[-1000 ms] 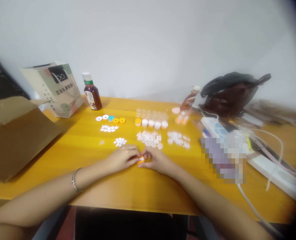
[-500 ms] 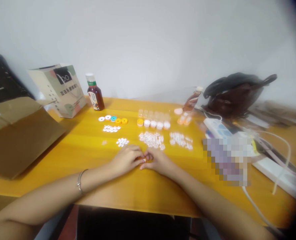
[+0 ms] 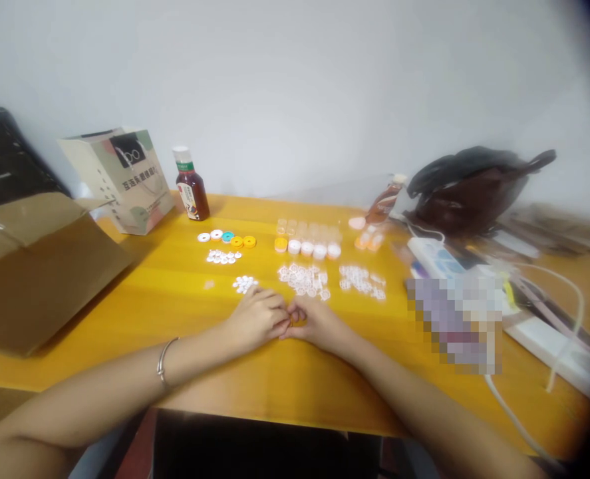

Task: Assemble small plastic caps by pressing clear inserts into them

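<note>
My left hand [image 3: 259, 318] and my right hand [image 3: 315, 322] meet fingertip to fingertip over the near middle of the table. Both are closed in a pinch around a small orange piece [image 3: 291, 324], mostly hidden by the fingers; its kind cannot be made out. Just beyond my left hand lies a cluster of small white discs [image 3: 245, 285]. Past my right hand are loose clear plastic parts [image 3: 303, 281], with a second group of clear parts [image 3: 362, 282] to their right. Farther back stand a row of white caps [image 3: 306, 249] and several coloured rings [image 3: 227, 237].
On the wooden table [image 3: 185, 309], a cardboard box [image 3: 50, 266], paper bag [image 3: 125, 179] and dark bottle [image 3: 191, 189] stand at left. At right are another bottle [image 3: 383, 203], a dark bag [image 3: 474, 189], a white power strip [image 3: 549, 349] and cables.
The left fingers have closed farther over the small piece, so less of it shows. Both hands stay nearly in place; the view has shifted slightly.
</note>
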### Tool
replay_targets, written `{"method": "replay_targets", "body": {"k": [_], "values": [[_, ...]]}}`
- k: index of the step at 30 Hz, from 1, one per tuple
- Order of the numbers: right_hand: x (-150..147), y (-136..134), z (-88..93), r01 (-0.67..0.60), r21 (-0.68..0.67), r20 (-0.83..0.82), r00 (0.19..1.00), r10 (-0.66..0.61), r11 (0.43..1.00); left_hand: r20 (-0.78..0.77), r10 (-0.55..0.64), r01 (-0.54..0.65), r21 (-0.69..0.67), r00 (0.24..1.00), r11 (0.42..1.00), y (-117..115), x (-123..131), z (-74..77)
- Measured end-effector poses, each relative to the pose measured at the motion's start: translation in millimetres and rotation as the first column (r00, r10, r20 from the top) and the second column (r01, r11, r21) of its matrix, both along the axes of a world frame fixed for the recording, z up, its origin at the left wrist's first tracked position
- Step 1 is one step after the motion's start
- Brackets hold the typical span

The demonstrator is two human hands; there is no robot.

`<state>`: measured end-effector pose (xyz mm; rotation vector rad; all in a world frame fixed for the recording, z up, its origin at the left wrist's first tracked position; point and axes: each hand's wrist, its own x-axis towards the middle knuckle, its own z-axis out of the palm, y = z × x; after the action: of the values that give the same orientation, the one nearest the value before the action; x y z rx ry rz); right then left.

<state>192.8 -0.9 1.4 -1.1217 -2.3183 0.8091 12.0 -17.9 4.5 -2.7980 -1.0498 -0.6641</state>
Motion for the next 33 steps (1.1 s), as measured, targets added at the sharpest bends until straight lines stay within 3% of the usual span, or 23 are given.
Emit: {"method": "replay_targets", "body": {"k": [6,13,20,26,30,33], "values": [[-1,-1,2.8,-0.005,-0.009,0.002,1.0,0.005,1.0,-0.059,-0.022,0.033,0.191,0.998,0.981,-2,3,-0.5],[-4,0,6.0,-0.058,0.002,0.015,0.998,0.058,0.998,-0.15,0.021,0.027,0.314,0.988,0.949,-7,8,-4.0],[-4,0,3.0,-0.084,-0.006,0.008,0.996,0.084,0.996,-0.144,0.04,0.004,0.298,0.989,0.955,-6,6,-4.1],[-2,3,-2.2,-0.101,-0.035,-0.026,0.995,0.1,0.994,-0.024,-0.007,0.012,0.207,1.0,0.978,-5,6,-3.1],[-1,3,-3.7,-0.101,-0.049,-0.04,0.994,0.099,0.994,0.032,-0.039,0.033,0.144,0.999,0.989,-2,0,5.7],[0,2,-2.2,-0.07,-0.067,-0.048,0.997,0.067,0.995,0.061,-0.026,0.016,0.152,0.998,0.988,14,-23,18.9]]}}
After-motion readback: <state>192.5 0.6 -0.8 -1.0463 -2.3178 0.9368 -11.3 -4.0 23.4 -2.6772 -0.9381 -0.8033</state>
